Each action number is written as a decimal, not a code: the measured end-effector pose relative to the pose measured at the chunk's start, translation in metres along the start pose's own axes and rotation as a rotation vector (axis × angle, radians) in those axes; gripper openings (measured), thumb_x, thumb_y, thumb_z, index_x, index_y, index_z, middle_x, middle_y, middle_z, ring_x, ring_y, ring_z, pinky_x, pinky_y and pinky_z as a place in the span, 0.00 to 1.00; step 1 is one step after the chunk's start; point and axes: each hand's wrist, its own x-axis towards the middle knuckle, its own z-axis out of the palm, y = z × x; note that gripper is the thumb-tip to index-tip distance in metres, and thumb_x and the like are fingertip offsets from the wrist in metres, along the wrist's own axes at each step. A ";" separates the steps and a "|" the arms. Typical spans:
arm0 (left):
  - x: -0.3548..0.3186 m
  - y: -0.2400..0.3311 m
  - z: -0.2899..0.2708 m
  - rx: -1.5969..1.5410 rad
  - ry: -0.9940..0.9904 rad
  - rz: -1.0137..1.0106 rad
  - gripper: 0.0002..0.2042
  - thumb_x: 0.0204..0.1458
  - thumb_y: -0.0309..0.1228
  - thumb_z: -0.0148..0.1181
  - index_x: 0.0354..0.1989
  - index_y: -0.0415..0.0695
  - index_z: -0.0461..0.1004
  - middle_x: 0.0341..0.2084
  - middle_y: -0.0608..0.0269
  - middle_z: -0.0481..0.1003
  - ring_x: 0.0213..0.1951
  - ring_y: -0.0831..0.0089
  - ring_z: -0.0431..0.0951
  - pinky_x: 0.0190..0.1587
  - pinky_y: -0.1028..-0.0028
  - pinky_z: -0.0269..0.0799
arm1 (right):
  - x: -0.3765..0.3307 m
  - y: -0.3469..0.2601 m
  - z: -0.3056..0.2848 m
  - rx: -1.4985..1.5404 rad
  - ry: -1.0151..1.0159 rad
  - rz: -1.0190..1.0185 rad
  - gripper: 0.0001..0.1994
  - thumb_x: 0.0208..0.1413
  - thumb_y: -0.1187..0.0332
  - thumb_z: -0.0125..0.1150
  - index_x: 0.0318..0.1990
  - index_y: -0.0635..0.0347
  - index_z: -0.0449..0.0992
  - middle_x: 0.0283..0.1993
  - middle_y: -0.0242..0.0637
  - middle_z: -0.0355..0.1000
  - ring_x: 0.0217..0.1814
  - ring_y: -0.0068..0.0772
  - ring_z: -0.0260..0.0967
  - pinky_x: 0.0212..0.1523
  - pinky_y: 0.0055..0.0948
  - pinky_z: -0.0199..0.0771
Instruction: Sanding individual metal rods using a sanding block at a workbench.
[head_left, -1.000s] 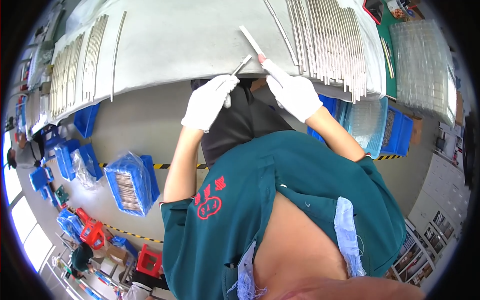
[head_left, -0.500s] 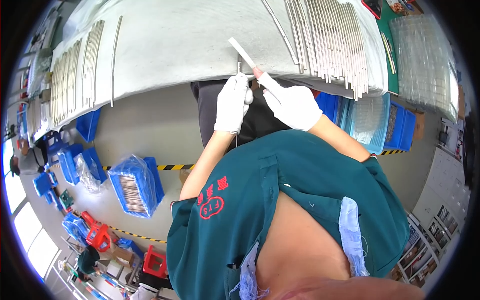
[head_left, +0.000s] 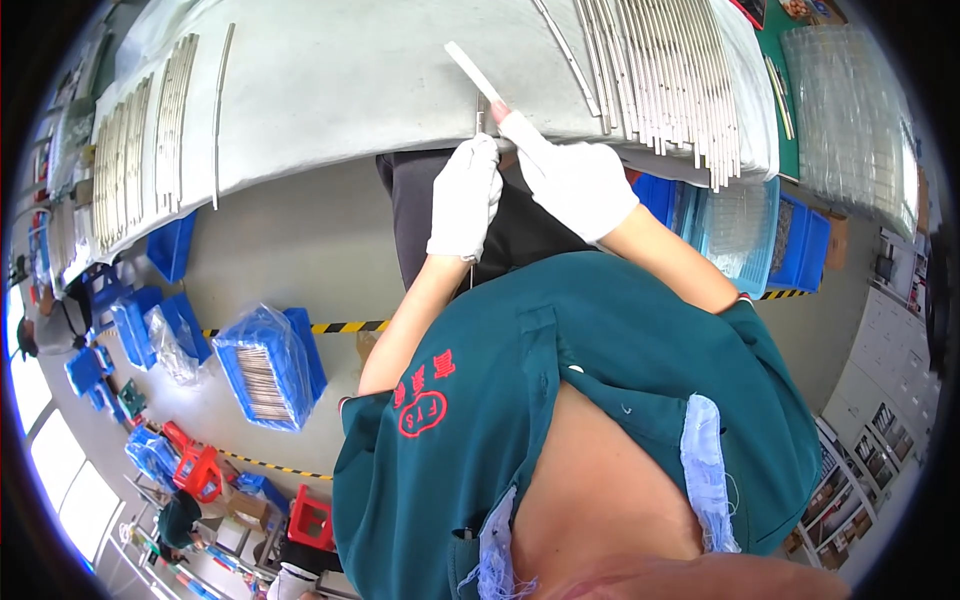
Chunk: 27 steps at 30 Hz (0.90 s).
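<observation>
My left hand (head_left: 465, 197), in a white glove, is closed around a thin metal rod (head_left: 480, 112). The rod's far end shows above the fingers by the table edge, and a thin length shows below the wrist. Close on its right, my right hand (head_left: 578, 188) wears a white glove with a bare fingertip poking out. It grips a narrow flat white strip (head_left: 469, 70) that slants up and left over the table. The strip's tip is apart from the rod; its lower end is hidden by the fingers.
Many metal rods (head_left: 680, 80) lie side by side on the white-covered table (head_left: 340, 80) at the right; more rods (head_left: 175, 120) lie left. A single rod (head_left: 222, 110) lies apart. Blue crates (head_left: 265, 370) stand on the floor at left, and a light-blue basket (head_left: 745, 235) at right.
My right hand and the white strip have shifted up and slightly left. My left hand has moved up a little with the rod still in it.
</observation>
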 end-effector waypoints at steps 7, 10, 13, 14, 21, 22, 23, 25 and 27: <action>0.002 -0.001 -0.003 -0.026 -0.020 -0.024 0.09 0.59 0.35 0.48 0.35 0.42 0.71 0.13 0.77 0.60 0.13 0.88 0.54 0.15 0.83 0.46 | -0.018 0.000 0.000 -0.083 -0.074 -0.049 0.32 0.50 0.70 0.53 0.65 0.47 0.54 0.09 0.30 0.60 0.09 0.28 0.62 0.11 0.28 0.62; -0.001 0.005 -0.001 -0.023 -0.032 -0.033 0.10 0.59 0.34 0.47 0.36 0.42 0.72 0.12 0.78 0.59 0.13 0.89 0.54 0.15 0.84 0.46 | -0.001 0.003 0.005 -0.066 -0.033 -0.084 0.18 0.51 0.72 0.51 0.51 0.63 0.69 0.48 0.35 0.72 0.11 0.30 0.63 0.13 0.29 0.65; 0.002 0.004 -0.004 -0.037 -0.109 -0.042 0.11 0.60 0.35 0.47 0.37 0.41 0.73 0.12 0.78 0.58 0.12 0.90 0.53 0.14 0.85 0.45 | 0.001 0.011 0.016 0.021 0.058 -0.050 0.31 0.53 0.67 0.50 0.66 0.49 0.51 0.12 0.30 0.65 0.11 0.31 0.64 0.13 0.28 0.64; 0.004 0.003 -0.006 -0.058 -0.115 -0.041 0.11 0.60 0.35 0.47 0.37 0.41 0.73 0.12 0.78 0.58 0.12 0.90 0.52 0.14 0.85 0.44 | -0.005 0.010 0.010 -0.011 -0.044 -0.042 0.17 0.52 0.71 0.51 0.51 0.64 0.69 0.48 0.36 0.72 0.11 0.32 0.63 0.14 0.29 0.65; 0.002 0.004 -0.004 -0.056 -0.066 -0.092 0.12 0.60 0.36 0.46 0.36 0.42 0.73 0.11 0.78 0.58 0.10 0.89 0.52 0.12 0.85 0.43 | -0.009 -0.001 0.002 -0.047 -0.056 -0.008 0.29 0.53 0.69 0.51 0.65 0.47 0.55 0.10 0.30 0.60 0.10 0.31 0.62 0.13 0.28 0.62; 0.002 0.005 -0.003 -0.049 -0.060 -0.092 0.12 0.61 0.37 0.45 0.36 0.42 0.72 0.11 0.78 0.58 0.10 0.89 0.52 0.12 0.85 0.43 | -0.003 -0.002 0.002 -0.046 -0.055 -0.007 0.29 0.53 0.69 0.51 0.65 0.47 0.55 0.10 0.30 0.60 0.10 0.31 0.62 0.13 0.28 0.62; 0.002 0.006 -0.004 -0.047 -0.061 -0.091 0.12 0.61 0.37 0.45 0.36 0.42 0.72 0.11 0.78 0.58 0.10 0.89 0.52 0.12 0.85 0.43 | 0.002 -0.003 0.001 -0.034 -0.065 -0.015 0.26 0.52 0.70 0.51 0.62 0.50 0.60 0.17 0.33 0.66 0.11 0.31 0.63 0.13 0.29 0.63; 0.002 0.009 -0.007 -0.053 -0.127 -0.137 0.14 0.61 0.38 0.43 0.35 0.42 0.72 0.11 0.78 0.57 0.10 0.89 0.51 0.11 0.85 0.43 | 0.003 -0.001 0.002 -0.027 -0.066 -0.020 0.23 0.52 0.70 0.51 0.59 0.53 0.64 0.23 0.37 0.71 0.11 0.32 0.63 0.14 0.29 0.64; 0.002 0.011 -0.009 -0.063 -0.169 -0.127 0.15 0.62 0.39 0.42 0.35 0.41 0.72 0.10 0.78 0.57 0.09 0.89 0.50 0.11 0.85 0.43 | -0.008 0.010 0.007 0.096 -0.004 -0.114 0.13 0.50 0.72 0.51 0.45 0.62 0.70 0.48 0.46 0.70 0.13 0.34 0.65 0.15 0.31 0.67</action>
